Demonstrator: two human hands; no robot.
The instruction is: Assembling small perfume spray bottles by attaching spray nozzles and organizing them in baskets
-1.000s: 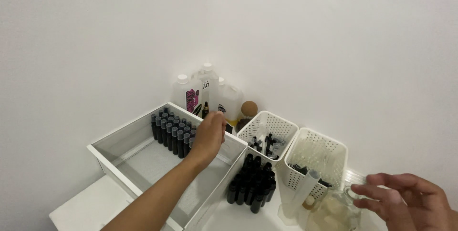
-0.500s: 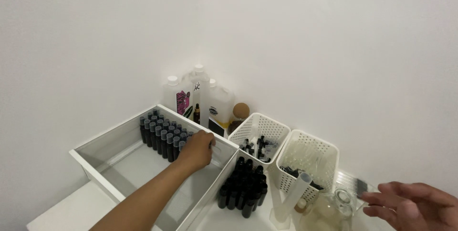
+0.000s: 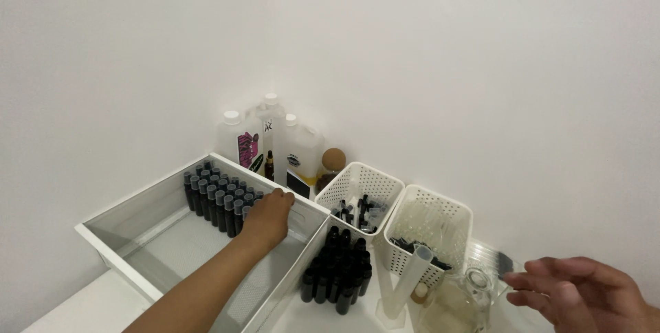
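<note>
Drawn back from the tray's far wall, the left hand (image 3: 269,215) is curling its fingers (image 3: 285,199) loosely together beside upright black vials (image 3: 216,195), clustered just to its left in the mesh tray (image 3: 130,219); the right hand (image 3: 584,295) is hovering, fingers spread, near a glass flask (image 3: 460,298) on the worktop (image 3: 82,309).

The left hand (image 3: 269,216) is reaching into the white mesh tray (image 3: 137,237), its fingers touching the block of dark capped vials (image 3: 216,195) standing at the far end. The right hand (image 3: 581,292) is hovering, fingers spread, near a clear glass flask (image 3: 460,302) (beside it, a white tube (image 3: 412,281) is leaning against a perforated basket (image 3: 440,226)).
</note>
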